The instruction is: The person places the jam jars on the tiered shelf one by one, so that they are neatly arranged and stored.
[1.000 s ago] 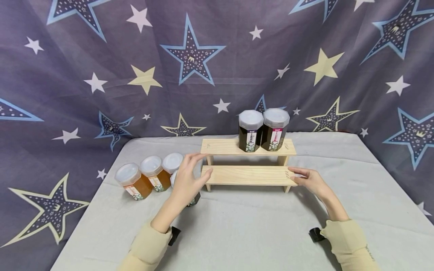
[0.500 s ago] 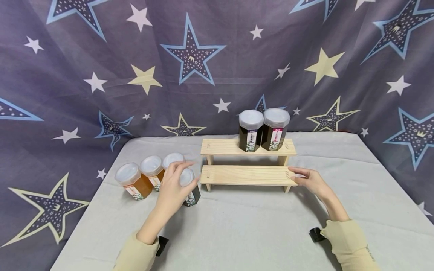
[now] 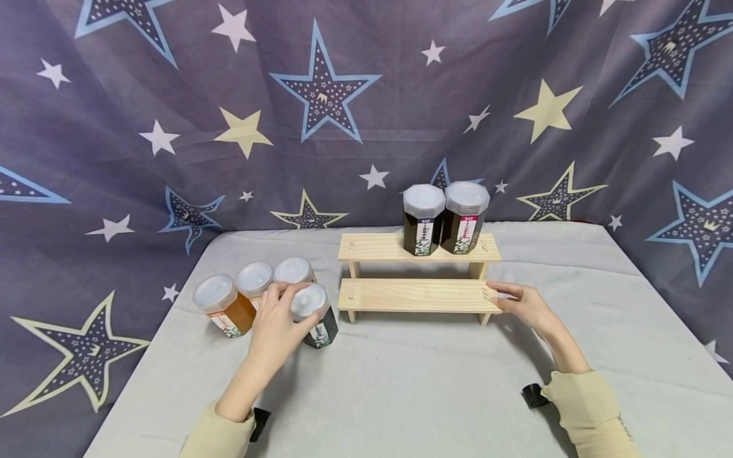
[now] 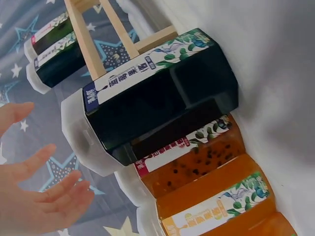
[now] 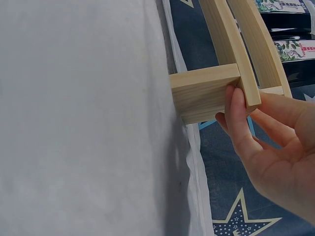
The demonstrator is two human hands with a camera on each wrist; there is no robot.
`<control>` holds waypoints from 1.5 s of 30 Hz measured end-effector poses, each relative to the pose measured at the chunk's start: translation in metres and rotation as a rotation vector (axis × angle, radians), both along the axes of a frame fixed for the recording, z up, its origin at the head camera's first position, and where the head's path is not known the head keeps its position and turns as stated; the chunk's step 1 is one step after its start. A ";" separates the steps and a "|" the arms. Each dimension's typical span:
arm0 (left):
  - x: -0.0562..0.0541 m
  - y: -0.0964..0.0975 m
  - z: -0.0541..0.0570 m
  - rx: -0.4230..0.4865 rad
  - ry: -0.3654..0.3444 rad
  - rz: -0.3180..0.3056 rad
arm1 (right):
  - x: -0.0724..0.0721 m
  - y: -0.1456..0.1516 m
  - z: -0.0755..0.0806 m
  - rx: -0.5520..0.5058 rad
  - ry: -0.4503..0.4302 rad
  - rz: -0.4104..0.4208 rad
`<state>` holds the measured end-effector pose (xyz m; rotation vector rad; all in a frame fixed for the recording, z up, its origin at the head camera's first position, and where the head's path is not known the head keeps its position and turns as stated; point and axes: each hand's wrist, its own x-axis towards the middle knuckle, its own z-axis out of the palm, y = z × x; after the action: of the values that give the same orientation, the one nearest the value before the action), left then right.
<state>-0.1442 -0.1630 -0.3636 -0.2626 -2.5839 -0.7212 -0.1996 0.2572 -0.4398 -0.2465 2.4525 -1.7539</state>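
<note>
My left hand [image 3: 273,331] hovers at the lid of a dark octagonal jar [image 3: 322,332] with a white cap. In the left wrist view the fingers [image 4: 61,199] are spread a little apart from that lid, and the dark jar stands in front of amber jars. My right hand [image 3: 528,310] pinches the right end of the lower board of a two-step wooden rack [image 3: 418,296]. Thumb and fingers lie on either side of the board's end in the right wrist view. Two dark jars, one with a purple-topped label [image 3: 424,235] and one with a pink-topped label [image 3: 465,234], stand on the upper board.
Left of the dark jar stand an amber jar [image 3: 233,315] and other white-capped jars, partly hidden by my left hand. A grey-white cloth [image 3: 412,394] covers the table. Behind it hangs a purple-grey star-patterned curtain [image 3: 401,127].
My left hand has moved from the rack's left end leftward and down to the nearest dark jar. The right hand stays at the lower board, and the jars have not moved.
</note>
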 end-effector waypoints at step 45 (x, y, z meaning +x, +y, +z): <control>-0.007 -0.003 -0.036 0.069 -0.092 0.022 | 0.000 0.001 -0.003 -0.032 -0.019 -0.003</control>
<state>-0.1514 -0.1660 -0.3992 -0.1835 -2.6382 -0.8311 -0.1999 0.2578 -0.4424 -0.2285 2.4152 -1.7892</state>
